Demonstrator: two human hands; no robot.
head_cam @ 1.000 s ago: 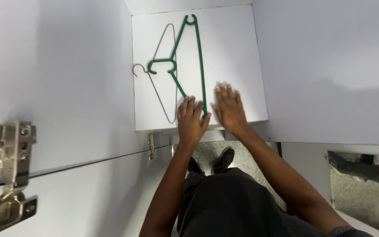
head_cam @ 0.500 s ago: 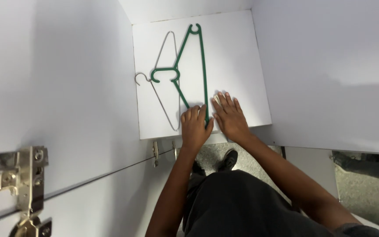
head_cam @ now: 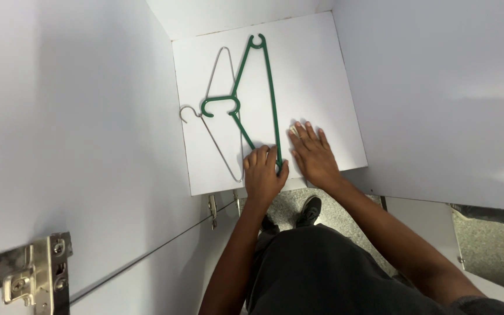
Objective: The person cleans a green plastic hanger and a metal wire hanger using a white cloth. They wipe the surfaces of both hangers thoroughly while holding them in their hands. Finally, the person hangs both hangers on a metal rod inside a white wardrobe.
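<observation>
**Head view: two hangers on a white cabinet shelf**

Head view, left to right. A metal hinge point(head_cam: 30, 277) sits on the cabinet's left wall. On the white shelf point(head_cam: 322, 76) a thin wire hanger point(head_cam: 217, 125) lies flat, partly under a green plastic hanger point(head_cam: 256, 96). The left hand point(head_cam: 263, 178) has its fingers curled over the green hanger's near corner, seemingly gripping it at the shelf's front edge. Just beside it, the right hand point(head_cam: 313, 154) lies open, palm down, fingers spread on the shelf, holding nothing, probably as a brace.

two hangers point(head_cam: 256, 99), two hands point(head_cam: 313, 154)
</observation>
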